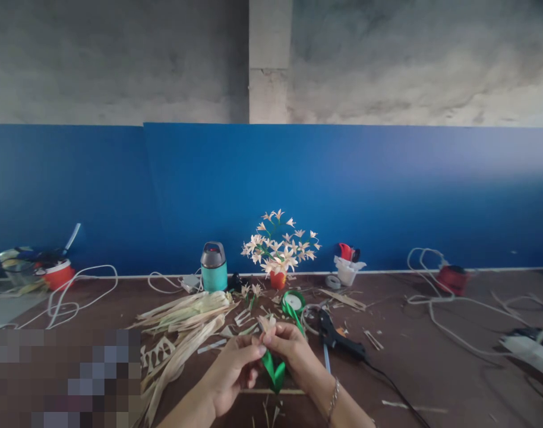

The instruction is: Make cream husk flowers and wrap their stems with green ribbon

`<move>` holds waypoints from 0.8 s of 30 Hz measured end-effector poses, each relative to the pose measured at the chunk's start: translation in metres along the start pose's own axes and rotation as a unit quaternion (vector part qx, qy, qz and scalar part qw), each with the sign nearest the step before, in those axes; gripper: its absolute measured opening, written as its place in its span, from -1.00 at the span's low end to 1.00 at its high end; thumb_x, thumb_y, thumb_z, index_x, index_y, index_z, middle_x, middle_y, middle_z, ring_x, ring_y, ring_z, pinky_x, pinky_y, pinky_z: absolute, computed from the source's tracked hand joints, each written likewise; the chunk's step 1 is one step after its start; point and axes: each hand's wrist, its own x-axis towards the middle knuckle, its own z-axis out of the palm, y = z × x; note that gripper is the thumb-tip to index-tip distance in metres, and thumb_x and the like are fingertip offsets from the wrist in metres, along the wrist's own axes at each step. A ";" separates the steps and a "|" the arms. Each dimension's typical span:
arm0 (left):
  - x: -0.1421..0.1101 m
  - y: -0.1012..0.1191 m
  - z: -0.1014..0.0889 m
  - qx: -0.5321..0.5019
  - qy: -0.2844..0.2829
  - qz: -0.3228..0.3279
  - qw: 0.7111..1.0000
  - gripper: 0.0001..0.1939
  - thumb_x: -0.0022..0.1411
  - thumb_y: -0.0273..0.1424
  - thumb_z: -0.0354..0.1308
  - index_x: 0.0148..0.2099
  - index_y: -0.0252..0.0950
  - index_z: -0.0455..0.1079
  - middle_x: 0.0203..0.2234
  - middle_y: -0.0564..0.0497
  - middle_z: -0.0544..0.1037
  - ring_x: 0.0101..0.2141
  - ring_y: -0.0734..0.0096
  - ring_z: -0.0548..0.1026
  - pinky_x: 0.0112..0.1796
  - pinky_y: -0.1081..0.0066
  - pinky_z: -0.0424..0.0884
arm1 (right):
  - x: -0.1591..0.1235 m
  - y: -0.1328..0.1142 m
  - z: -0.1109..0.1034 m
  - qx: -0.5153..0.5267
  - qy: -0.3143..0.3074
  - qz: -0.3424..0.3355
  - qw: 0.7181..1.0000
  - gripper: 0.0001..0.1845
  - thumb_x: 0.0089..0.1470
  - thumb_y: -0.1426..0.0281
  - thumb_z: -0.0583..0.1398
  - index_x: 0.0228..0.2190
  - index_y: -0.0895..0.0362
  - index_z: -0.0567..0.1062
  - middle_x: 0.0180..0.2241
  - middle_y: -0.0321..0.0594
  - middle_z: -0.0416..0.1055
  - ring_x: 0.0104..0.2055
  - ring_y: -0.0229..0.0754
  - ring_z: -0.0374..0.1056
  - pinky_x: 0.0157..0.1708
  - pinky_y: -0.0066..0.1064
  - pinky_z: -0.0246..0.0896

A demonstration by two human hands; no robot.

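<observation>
Between the fingertips of both hands is a small pale husk flower [267, 324], its petals pointing up and away from me. My left hand [236, 370] pinches it low down, near the petals' base. From the other side my right hand [293, 351] closes thumb and fingers on it. A folded green ribbon [274, 373] hangs below the fingers; the stem is mostly hidden. Just beyond the right hand lies a roll of green tape [293, 301], with a green strip running from it toward that hand.
Dried corn husks [186, 321] are heaped on the left. A black glue gun [340, 339] with its cord lies at right. Behind stand a turquoise flask [214, 274], a flower arrangement in an orange pot [278, 279] and a white tool cup [346, 271]. White cables [445, 321] cross the table [409, 368].
</observation>
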 end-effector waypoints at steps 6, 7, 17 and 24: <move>0.001 0.002 0.000 0.067 0.034 0.022 0.997 -0.71 -0.19 -0.31 0.28 -0.59 -0.32 0.21 -0.77 0.15 0.31 -0.77 0.70 0.17 -0.73 0.61 -0.03 | 0.001 -0.001 0.005 -0.030 0.041 -0.024 0.998 -0.73 -0.31 0.33 0.38 -0.67 0.22 0.44 -0.67 -0.36 0.33 -0.60 -0.39 0.17 -0.58 -0.55 0.05; 0.001 0.003 0.000 0.067 0.030 0.020 0.997 -0.71 -0.18 -0.31 0.27 -0.59 -0.33 0.20 -0.77 0.15 0.31 -0.77 0.71 0.16 -0.73 0.62 -0.06 | 0.001 -0.002 0.007 -0.035 0.050 -0.030 0.998 -0.72 -0.33 0.32 0.39 -0.68 0.22 0.43 -0.68 -0.37 0.31 -0.61 -0.40 0.16 -0.58 -0.56 0.04; -0.001 -0.001 0.000 -0.047 -0.013 -0.053 0.997 -0.66 -0.23 -0.29 0.36 -0.50 -0.33 0.26 -0.71 0.13 0.40 -0.70 0.65 0.32 -0.66 0.63 0.12 | 0.000 0.004 0.009 0.043 0.003 0.003 0.999 -0.70 -0.24 0.32 0.35 -0.67 0.20 0.35 -0.72 -0.34 0.34 -0.73 -0.36 0.22 -0.72 -0.55 0.07; -0.004 0.002 0.006 -0.006 0.011 -0.028 1.000 -0.65 -0.25 -0.31 0.36 -0.54 -0.32 0.24 -0.69 0.11 0.42 -0.66 0.60 0.35 -0.60 0.58 0.19 | 0.000 0.006 0.010 0.048 0.011 -0.001 0.999 -0.70 -0.25 0.33 0.35 -0.68 0.21 0.36 -0.70 -0.36 0.33 -0.74 -0.40 0.16 -0.73 -0.55 0.08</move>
